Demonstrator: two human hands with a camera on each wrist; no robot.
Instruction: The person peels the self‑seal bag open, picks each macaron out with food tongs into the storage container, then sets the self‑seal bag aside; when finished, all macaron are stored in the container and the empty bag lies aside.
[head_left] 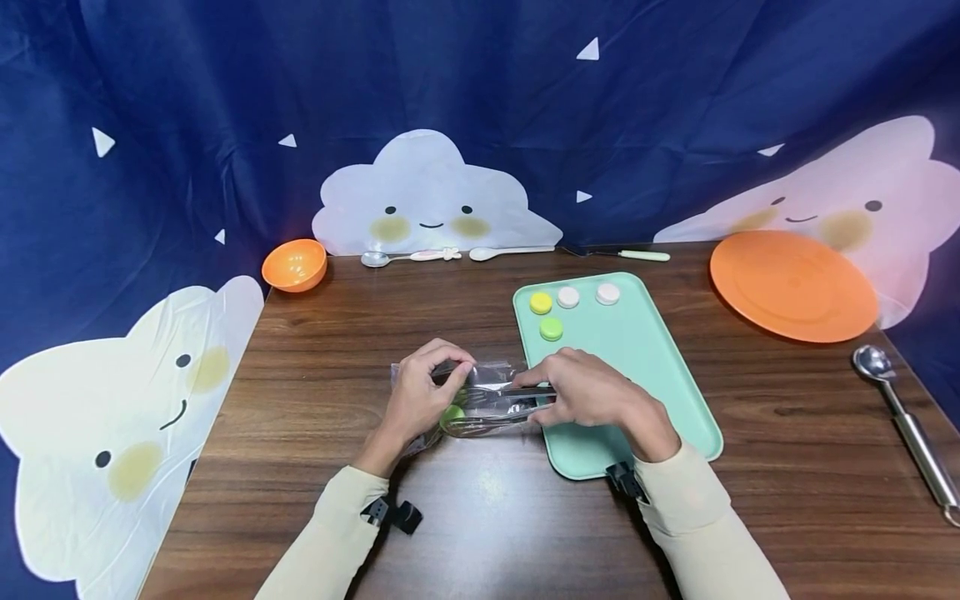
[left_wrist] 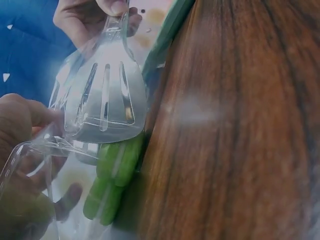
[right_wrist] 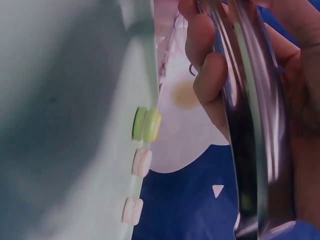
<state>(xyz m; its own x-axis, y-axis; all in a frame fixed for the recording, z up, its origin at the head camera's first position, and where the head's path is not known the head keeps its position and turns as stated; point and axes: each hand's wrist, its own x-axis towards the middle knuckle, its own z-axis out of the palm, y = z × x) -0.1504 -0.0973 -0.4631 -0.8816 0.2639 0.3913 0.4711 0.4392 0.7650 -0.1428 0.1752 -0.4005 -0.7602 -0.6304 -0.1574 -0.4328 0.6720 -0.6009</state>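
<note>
My right hand (head_left: 588, 390) grips the handles of metal tongs (right_wrist: 245, 110), which point left. In the left wrist view their slotted head (left_wrist: 107, 97) lies among the folds of a clear plastic bag (left_wrist: 30, 145). Thumb and fingers of my left hand (head_left: 420, 392) pinch the upper left part of that bag. Green macarons (left_wrist: 119, 160) show at the tongs' tip, against the plastic; whether the tongs grip one I cannot tell. On the mint tray (head_left: 667, 375) sit a yellow macaron (head_left: 540, 302), a green macaron (head_left: 551, 328) and two pale pink macarons (head_left: 567, 297).
An orange bowl (head_left: 295, 267) stands at the back left, and an orange plate (head_left: 795, 287) at the back right. Two spoons (head_left: 375, 259) and a green-handled utensil (head_left: 643, 256) line the back edge. A metal scoop (head_left: 903, 417) lies at the right edge.
</note>
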